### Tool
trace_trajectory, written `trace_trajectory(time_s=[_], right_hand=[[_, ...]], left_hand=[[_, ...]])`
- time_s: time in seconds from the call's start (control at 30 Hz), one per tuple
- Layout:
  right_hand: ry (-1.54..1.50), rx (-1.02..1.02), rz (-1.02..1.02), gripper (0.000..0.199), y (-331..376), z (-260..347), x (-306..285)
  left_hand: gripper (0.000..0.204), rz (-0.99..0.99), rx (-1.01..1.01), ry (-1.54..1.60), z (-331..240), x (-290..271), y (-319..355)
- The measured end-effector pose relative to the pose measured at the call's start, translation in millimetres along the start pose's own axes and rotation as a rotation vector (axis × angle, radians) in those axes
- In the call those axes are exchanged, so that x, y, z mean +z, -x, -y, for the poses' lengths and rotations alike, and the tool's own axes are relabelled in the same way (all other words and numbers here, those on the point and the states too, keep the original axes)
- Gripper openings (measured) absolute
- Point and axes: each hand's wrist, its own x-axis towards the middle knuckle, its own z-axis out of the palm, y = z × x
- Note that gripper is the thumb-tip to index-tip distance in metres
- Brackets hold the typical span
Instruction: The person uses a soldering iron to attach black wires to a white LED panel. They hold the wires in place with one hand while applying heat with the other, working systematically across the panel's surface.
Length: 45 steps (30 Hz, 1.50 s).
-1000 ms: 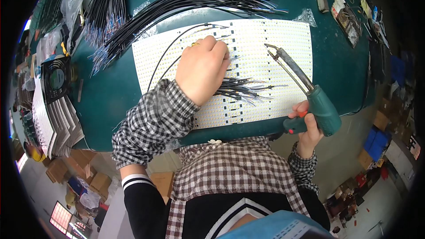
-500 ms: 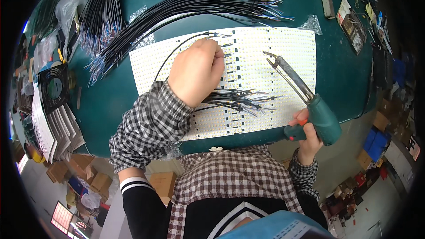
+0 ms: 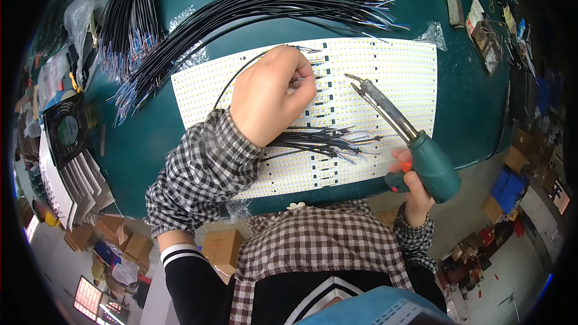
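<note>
My left hand (image 3: 269, 95) is over the white LED board (image 3: 397, 93), with thumb and forefinger pinched on a thin dark wire near the board's middle column of pads. The palm hides most of that wire. My right hand (image 3: 415, 189) is wrapped round the green soldering gun (image 3: 435, 165), whose tip hangs over the board, right of the pinched fingers. A loose bunch of short black cables (image 3: 319, 141) with stripped ends lies on the board below my left hand. One black cable (image 3: 232, 87) curves up behind that hand to the board's upper part.
Across the green table (image 3: 463, 126), a long bundle of black cables (image 3: 259, 6) lies beyond the board. A second tied bundle (image 3: 135, 15) is at the far left. On the left stand a black fan (image 3: 67, 131) and a stack of white sheets (image 3: 75, 186).
My left hand's thumb and forefinger have turned outward, showing the pinched wire. The soldering gun's tip has come slightly left, nearer to that hand.
</note>
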Motion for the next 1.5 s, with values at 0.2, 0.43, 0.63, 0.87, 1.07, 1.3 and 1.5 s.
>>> trace_trajectory(time_s=[0.2,0.43,0.63,0.87,1.07,1.3,1.5], right_hand=[[0.027,0.012,0.017,0.044,-2.4,4.5,3.7],[0.039,0.059,0.009,0.034,-1.8,5.4,5.8],[0.161,0.008,0.031,0.057,-5.1,-2.4,4.5],[0.31,-0.048,0.074,0.061,-8.1,-5.7,4.9],[0.276,-0.035,0.063,0.063,-8.9,-4.7,7.0],[0.285,-0.015,0.07,0.063,-8.7,-3.6,7.4],[0.23,0.021,0.042,0.065,-8.1,-1.2,9.1]], left_hand=[[0.01,0.0,0.109,-0.073,9.4,3.7,0.8],[0.012,0.008,0.084,-0.026,9.2,2.3,-0.3],[0.009,0.021,0.077,-0.066,8.2,0.5,-0.6],[0.013,0.006,0.094,-0.036,8.6,3.0,-1.0],[0.013,-0.002,0.106,-0.042,9.3,3.3,-1.0],[0.011,-0.005,0.109,-0.067,8.1,2.7,-1.1],[0.012,0.001,0.099,-0.068,8.2,3.2,-1.6]])
